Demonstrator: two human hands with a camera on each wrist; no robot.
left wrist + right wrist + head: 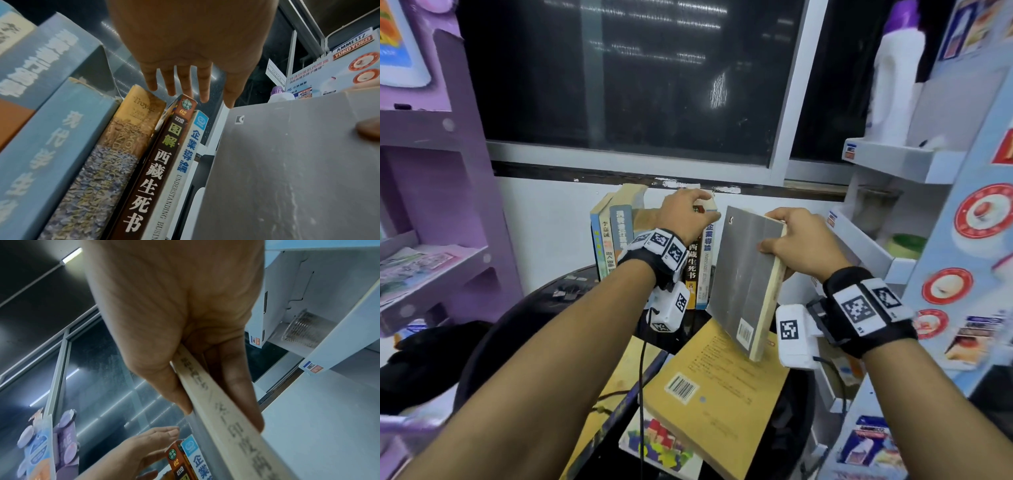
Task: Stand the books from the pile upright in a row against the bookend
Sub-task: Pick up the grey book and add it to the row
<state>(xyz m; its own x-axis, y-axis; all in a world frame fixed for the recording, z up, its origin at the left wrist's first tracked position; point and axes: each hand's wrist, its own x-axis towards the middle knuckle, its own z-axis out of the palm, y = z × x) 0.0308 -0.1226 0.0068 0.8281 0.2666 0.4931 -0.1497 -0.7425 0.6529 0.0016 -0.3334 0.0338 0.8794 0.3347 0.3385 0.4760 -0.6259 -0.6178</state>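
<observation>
A row of upright books stands at the back of the black round table. My left hand rests with straight fingers on the tops of its right end books, the brown book and the white and blue book. My right hand grips a grey book by its top edge. That book hangs nearly upright, tilted, just right of the row and apart from it. Below lie the pile's yellow book and a colourful book. No bookend shows.
A white display shelf stands close on the right, with a clear cup in it. A purple shelf unit fills the left side. A dark window sits behind the row. A black cable hangs over the pile.
</observation>
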